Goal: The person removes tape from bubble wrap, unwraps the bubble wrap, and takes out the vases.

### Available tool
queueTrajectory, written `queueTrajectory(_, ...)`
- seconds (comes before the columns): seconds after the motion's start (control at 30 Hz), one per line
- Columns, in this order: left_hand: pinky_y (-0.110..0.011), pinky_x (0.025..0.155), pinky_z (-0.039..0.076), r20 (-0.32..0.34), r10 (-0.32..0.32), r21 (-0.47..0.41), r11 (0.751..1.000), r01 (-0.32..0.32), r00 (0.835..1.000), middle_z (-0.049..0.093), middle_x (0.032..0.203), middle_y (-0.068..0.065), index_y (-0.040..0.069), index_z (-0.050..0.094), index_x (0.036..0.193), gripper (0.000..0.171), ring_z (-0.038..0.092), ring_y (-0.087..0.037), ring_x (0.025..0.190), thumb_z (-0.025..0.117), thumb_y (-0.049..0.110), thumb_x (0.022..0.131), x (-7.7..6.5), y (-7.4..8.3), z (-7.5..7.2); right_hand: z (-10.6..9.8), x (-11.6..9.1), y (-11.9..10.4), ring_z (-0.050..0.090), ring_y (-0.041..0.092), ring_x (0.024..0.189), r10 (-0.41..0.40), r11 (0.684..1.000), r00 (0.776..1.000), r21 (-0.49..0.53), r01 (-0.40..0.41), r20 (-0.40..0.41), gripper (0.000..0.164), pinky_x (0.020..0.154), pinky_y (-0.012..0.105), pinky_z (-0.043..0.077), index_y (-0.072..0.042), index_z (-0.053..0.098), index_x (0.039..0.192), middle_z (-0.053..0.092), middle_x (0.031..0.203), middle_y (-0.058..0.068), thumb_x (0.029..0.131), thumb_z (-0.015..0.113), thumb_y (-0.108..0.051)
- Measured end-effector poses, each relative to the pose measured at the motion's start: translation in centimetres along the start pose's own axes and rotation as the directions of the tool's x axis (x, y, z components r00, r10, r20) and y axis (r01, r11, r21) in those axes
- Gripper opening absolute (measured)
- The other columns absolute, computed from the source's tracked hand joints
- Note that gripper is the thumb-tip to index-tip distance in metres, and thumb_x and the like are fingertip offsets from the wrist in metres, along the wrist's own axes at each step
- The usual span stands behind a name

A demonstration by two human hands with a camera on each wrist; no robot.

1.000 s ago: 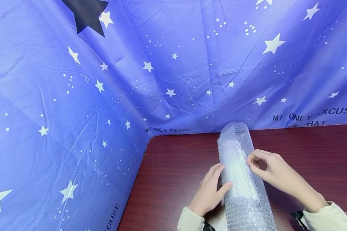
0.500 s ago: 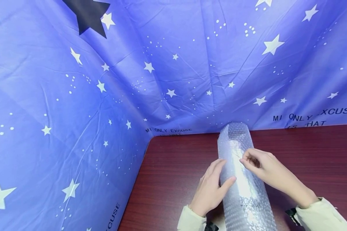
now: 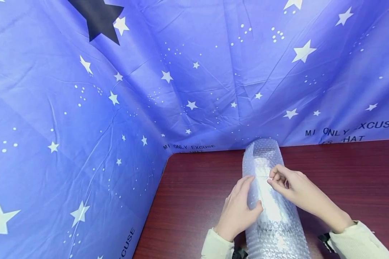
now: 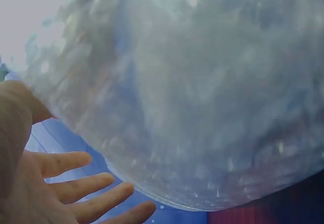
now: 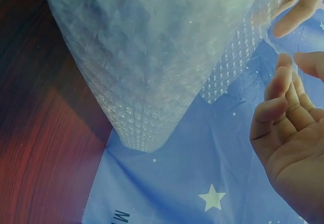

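A long roll of clear bubble wrap [image 3: 273, 212] lies lengthwise on the dark red table, its far end reaching the backdrop. My left hand [image 3: 238, 210] is at the roll's left side, thumb over the top. In the left wrist view its fingers [image 4: 88, 191] are straight and spread beside the wrap. My right hand [image 3: 299, 187] is above the roll's right side, thumb and index finger pinched together on a small thin pale bit, perhaps clear film or tape. In the right wrist view the fingertips [image 5: 286, 59] meet near a loose wrap edge; what they pinch is barely visible.
A blue cloth backdrop [image 3: 214, 90] with white stars rises behind and to the left of the table [image 3: 194, 194]. Bare tabletop shows on both sides of the roll. Pale sleeves [image 3: 360, 241] cover the forearms.
My right hand has moved left across the roll, fingertips still together. My left hand has shifted slightly up along the roll's left side. The wrap's upper layer has shifted a little.
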State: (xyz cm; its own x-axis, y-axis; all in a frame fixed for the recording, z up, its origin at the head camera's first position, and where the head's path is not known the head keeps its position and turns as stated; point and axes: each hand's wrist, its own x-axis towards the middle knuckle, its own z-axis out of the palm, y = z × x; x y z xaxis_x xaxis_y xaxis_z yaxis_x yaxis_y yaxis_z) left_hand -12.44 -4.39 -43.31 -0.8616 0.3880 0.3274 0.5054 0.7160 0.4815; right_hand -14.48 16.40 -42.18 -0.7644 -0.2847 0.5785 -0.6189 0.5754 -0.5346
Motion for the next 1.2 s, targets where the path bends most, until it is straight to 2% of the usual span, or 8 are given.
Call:
queueTrajectory(0.17,-0.043,0.093,0.054,0.005,-0.010,-0.007,1.000,0.010,1.000,0.048,0.148,0.005,0.020,0.044,0.148,0.066,0.050,-0.014,0.132,0.063,0.020,0.085,-0.1,-0.2,0.0,0.2,0.0,0.1,0.045,-0.006,0.063,0.014,1.000,1.000,-0.006,-0.014,0.016,0.026,0.054,0.018,0.042,-0.018,0.055,0.092,0.050,0.071,-0.019,0.085,0.074,-0.001)
queueTrajectory(0.4,-0.037,0.096,0.053,-0.031,0.024,-0.009,1.000,-0.025,0.999,0.051,0.147,0.001,0.015,0.047,0.146,0.062,0.053,-0.014,0.129,0.058,0.011,0.085,-0.1,-0.7,0.1,0.6,0.0,0.0,0.045,-0.006,0.061,0.019,1.000,0.999,0.006,-0.020,0.043,0.025,0.050,0.018,0.039,-0.012,0.057,0.101,0.051,0.070,-0.018,0.086,0.073,-0.002)
queueTrajectory(0.63,-0.034,0.100,0.051,-0.064,0.039,-0.013,0.999,-0.040,0.997,0.052,0.146,0.002,0.013,0.052,0.142,0.058,0.052,-0.013,0.130,0.057,0.009,0.084,-0.2,-1.2,0.2,1.2,0.6,-0.4,0.042,-0.005,0.058,0.017,1.000,0.997,0.014,-0.019,0.078,0.021,0.050,0.018,0.038,-0.018,0.056,0.097,0.050,0.070,-0.018,0.089,0.070,-0.005)
queueTrajectory(0.77,-0.034,0.100,0.051,-0.072,0.037,-0.024,0.999,-0.038,0.997,0.052,0.146,0.002,0.013,0.053,0.142,0.058,0.051,-0.012,0.131,0.058,0.008,0.084,-0.4,-1.5,0.1,1.7,0.8,-0.6,0.042,-0.006,0.060,0.008,1.000,0.996,0.003,-0.008,0.085,0.021,0.052,0.018,0.039,-0.015,0.057,0.100,0.050,0.072,-0.019,0.089,0.071,-0.005)
queueTrajectory(1.03,-0.039,0.099,0.052,-0.101,0.042,-0.035,0.998,-0.046,0.994,0.053,0.144,-0.003,0.014,0.052,0.142,0.061,0.053,-0.015,0.130,0.057,0.005,0.083,-0.5,-2.5,0.1,2.2,0.9,-0.9,0.047,-0.007,0.065,-0.006,1.000,0.996,-0.006,0.007,0.092,0.030,0.054,0.018,0.043,-0.012,0.057,0.113,0.052,0.074,-0.021,0.088,0.072,-0.006)
queueTrajectory(1.2,-0.040,0.098,0.052,-0.112,0.010,-0.056,0.998,-0.016,0.994,0.053,0.144,-0.004,0.015,0.052,0.143,0.063,0.055,-0.017,0.129,0.056,0.003,0.081,-0.7,-3.1,-0.3,2.2,1.1,-1.0,0.051,-0.008,0.067,-0.008,1.000,0.996,-0.012,0.009,0.091,0.036,0.056,0.019,0.046,-0.009,0.053,0.118,0.055,0.076,-0.020,0.088,0.072,-0.005)
